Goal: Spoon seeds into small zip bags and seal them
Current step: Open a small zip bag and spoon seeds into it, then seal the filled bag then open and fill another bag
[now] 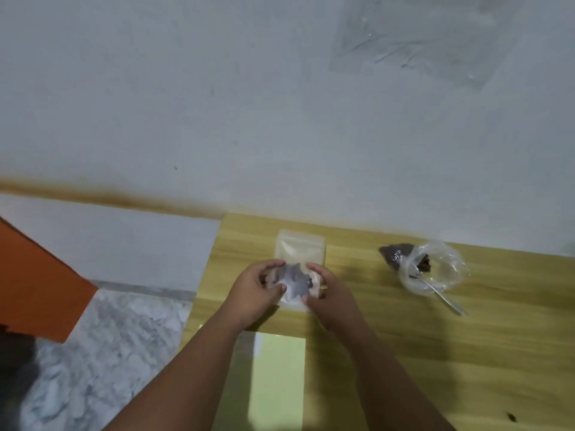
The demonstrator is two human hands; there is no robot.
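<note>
Sealing step, I'd say: left hand & right hand each w/ pinching grip on seed-filled zip bag just above counter; next needs firm press along zip.

open tabletop front right, seed bag and spoon back right, wall just behind table edge

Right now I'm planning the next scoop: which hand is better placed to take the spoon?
Probably the right hand: the spoon rests in the open seed bag to its right, while the left hand would cross the small zip bag.
</note>
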